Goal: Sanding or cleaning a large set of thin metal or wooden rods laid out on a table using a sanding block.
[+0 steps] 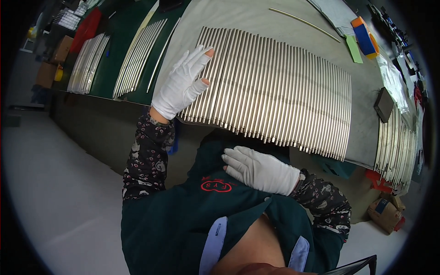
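Observation:
A wide row of thin silver metal rods (pixel 275 89) lies side by side on a grey table (pixel 238 18), their near ends over its front edge. My left hand (pixel 181 85), in a white glove with cut fingertips, lies flat and open on the row's left end. Below the rods' near ends, my right hand (pixel 261 170), also in a white glove, rests flat against my dark green apron (pixel 192 215) and holds nothing.
More rod bundles (pixel 137 57) lie on a green mat at the left, and another stack (pixel 396 146) at the right. A single curved rod (pixel 305 23), a blue and orange tape roll (pixel 365 36), a green slip and a dark block (pixel 384 104) sit farther back. Cardboard boxes stand on the floor.

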A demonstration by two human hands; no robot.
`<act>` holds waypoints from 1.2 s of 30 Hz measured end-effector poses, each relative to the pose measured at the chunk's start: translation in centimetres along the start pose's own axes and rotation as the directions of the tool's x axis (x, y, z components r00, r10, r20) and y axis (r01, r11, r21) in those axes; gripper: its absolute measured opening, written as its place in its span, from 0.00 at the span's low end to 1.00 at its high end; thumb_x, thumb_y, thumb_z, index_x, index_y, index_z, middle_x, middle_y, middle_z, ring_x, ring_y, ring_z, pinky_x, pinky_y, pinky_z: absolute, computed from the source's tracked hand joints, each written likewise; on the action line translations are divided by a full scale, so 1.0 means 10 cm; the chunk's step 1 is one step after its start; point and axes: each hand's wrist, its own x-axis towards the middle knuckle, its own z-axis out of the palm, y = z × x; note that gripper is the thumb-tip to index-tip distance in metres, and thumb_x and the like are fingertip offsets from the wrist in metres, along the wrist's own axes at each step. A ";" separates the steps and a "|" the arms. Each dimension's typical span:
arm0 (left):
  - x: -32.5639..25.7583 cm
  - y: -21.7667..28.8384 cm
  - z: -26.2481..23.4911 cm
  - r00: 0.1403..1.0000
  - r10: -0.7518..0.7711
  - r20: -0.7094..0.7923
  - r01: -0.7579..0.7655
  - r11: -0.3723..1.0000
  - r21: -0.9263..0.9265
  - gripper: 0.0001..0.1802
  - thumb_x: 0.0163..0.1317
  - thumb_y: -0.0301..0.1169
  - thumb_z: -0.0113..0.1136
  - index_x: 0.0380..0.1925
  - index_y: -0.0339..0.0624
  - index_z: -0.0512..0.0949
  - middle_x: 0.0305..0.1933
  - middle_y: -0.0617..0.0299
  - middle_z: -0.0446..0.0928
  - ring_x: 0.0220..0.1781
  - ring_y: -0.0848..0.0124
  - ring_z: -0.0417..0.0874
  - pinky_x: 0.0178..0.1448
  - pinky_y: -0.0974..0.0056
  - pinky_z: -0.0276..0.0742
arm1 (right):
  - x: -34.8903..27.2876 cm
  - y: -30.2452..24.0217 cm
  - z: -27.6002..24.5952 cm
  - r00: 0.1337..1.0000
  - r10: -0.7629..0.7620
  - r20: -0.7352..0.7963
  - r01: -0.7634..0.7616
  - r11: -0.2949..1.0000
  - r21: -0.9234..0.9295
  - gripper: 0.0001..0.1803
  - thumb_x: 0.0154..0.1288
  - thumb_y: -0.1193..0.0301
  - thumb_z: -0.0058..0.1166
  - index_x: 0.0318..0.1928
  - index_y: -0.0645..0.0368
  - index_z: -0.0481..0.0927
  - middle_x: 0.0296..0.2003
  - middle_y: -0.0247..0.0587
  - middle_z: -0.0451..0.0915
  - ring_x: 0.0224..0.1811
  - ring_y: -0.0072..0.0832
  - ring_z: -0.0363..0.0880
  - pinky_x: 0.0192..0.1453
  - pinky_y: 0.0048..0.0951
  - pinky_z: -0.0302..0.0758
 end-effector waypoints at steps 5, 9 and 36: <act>-0.01 0.01 -0.01 1.000 -0.007 0.000 0.007 1.000 0.002 0.50 0.61 0.72 0.25 0.70 0.44 0.57 0.71 0.51 0.61 0.75 0.55 0.55 0.77 0.52 0.44 | 0.09 0.09 -0.21 0.983 0.092 -0.161 -0.096 0.995 -0.019 0.18 0.61 0.70 0.49 0.49 0.67 0.77 0.55 0.53 0.74 0.63 0.43 0.69 0.69 0.39 0.65; 0.00 0.00 0.00 1.000 0.006 -0.008 -0.006 1.000 0.009 0.50 0.61 0.71 0.25 0.70 0.44 0.57 0.70 0.51 0.62 0.75 0.55 0.55 0.77 0.53 0.44 | 0.02 -0.01 -0.01 0.998 0.028 0.050 -0.031 0.998 0.054 0.18 0.61 0.70 0.48 0.50 0.66 0.76 0.57 0.54 0.73 0.64 0.44 0.68 0.71 0.40 0.63; -0.01 -0.09 0.06 0.998 0.064 -0.029 -0.062 0.996 0.071 0.46 0.64 0.68 0.27 0.70 0.44 0.56 0.72 0.56 0.61 0.74 0.54 0.57 0.77 0.53 0.47 | -2.74 1.56 -1.11 -0.274 0.799 -0.536 -0.825 -0.482 -0.296 0.50 0.58 0.30 0.41 0.68 0.57 0.61 0.64 0.60 0.63 0.66 0.50 0.64 0.64 0.47 0.66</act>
